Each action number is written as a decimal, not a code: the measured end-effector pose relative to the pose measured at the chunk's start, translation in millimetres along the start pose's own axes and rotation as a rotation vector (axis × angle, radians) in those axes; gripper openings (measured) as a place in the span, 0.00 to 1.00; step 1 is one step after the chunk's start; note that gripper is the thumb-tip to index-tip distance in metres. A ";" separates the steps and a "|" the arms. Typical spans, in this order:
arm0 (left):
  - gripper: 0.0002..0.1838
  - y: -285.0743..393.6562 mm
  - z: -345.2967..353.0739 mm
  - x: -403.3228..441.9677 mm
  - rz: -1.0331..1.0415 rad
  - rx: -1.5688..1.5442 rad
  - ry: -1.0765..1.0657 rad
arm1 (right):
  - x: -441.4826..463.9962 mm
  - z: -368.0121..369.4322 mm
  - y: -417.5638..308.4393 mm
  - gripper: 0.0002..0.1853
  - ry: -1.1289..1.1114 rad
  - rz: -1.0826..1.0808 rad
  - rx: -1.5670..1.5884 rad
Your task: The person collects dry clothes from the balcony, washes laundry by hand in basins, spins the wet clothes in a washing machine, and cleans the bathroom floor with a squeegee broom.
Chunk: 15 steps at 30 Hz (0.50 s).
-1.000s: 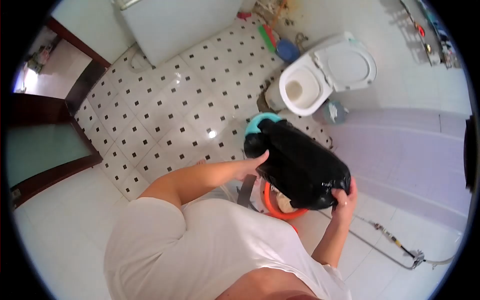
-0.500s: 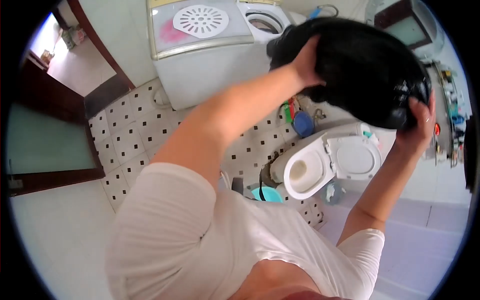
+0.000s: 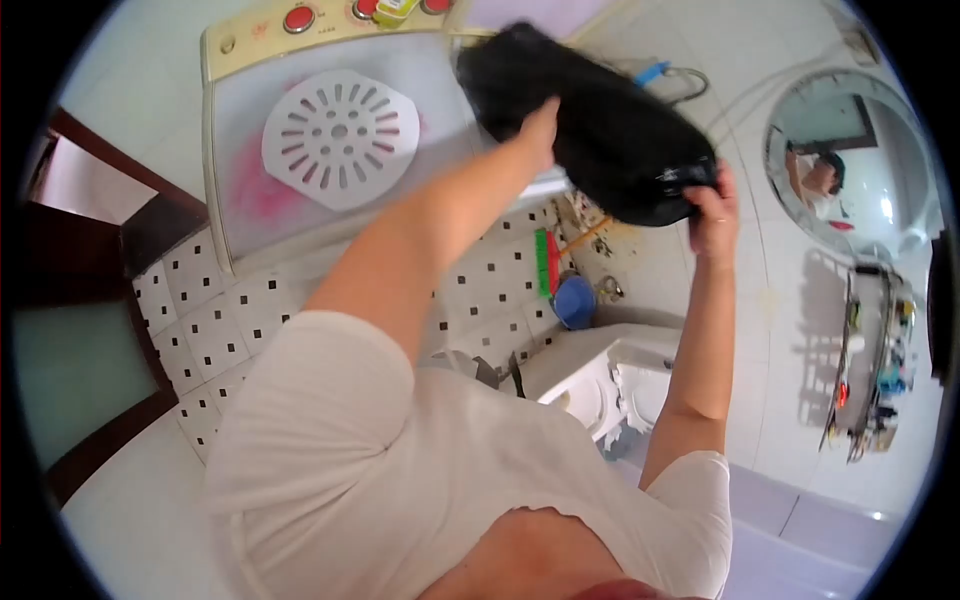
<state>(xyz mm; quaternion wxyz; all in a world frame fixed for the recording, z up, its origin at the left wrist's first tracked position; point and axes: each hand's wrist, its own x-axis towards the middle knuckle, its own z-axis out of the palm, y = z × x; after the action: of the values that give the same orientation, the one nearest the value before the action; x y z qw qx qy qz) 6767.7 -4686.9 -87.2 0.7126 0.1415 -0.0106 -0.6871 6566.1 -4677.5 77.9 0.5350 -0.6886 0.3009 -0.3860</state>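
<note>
A large black item (image 3: 630,145), rounded and glossy at its right end, is held up between my two hands. It looks like a basin or a wet bundle; I cannot tell which. My left hand (image 3: 541,135) grips its near side, with most fingers hidden. My right hand (image 3: 713,208) is closed on its right end, thumb in front. The item's left end hangs over the right part of a washing machine (image 3: 225,160) and hides the tub opening there. A raised lid (image 3: 540,14) shows behind it.
A white slotted disc (image 3: 340,138) lies on the machine's left lid, below red knobs (image 3: 299,19). A toilet (image 3: 560,365), blue basin (image 3: 574,303) and green-red brush (image 3: 546,262) are lower down. A round mirror (image 3: 850,160) and loaded shelf (image 3: 870,360) hang on the right wall.
My view has turned, and the washing machine fills more of it. Both hands have carried the black item leftward, farther over the machine's right part.
</note>
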 end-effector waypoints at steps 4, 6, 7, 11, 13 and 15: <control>0.25 18.2 -33.2 -21.6 -0.085 0.351 0.404 | 69.9 30.2 100.8 0.25 -0.236 0.252 -0.321; 0.33 25.9 -44.0 -26.7 0.096 0.723 0.555 | 110.4 44.3 136.8 0.23 -0.402 0.219 -0.400; 0.33 30.8 -54.5 -14.5 0.353 0.974 0.543 | 137.5 48.7 158.4 0.23 -0.460 0.145 -0.396; 0.33 24.2 -54.6 19.1 0.952 1.642 0.424 | 225.3 84.9 217.6 0.27 -0.399 -0.046 -0.943; 0.32 29.3 -57.4 46.4 0.887 2.000 0.365 | 219.2 101.2 199.6 0.27 -0.357 -0.113 -1.363; 0.24 35.0 -75.2 73.4 0.514 2.125 0.330 | 210.5 89.0 226.6 0.25 -0.343 -0.374 -1.024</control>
<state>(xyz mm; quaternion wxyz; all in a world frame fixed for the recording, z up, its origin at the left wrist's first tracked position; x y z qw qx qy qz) 6821.8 -4744.4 -165.0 0.3422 0.7650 -0.5294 -0.1321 6751.3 -4862.7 -109.1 0.0969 -0.9544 0.2316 -0.1617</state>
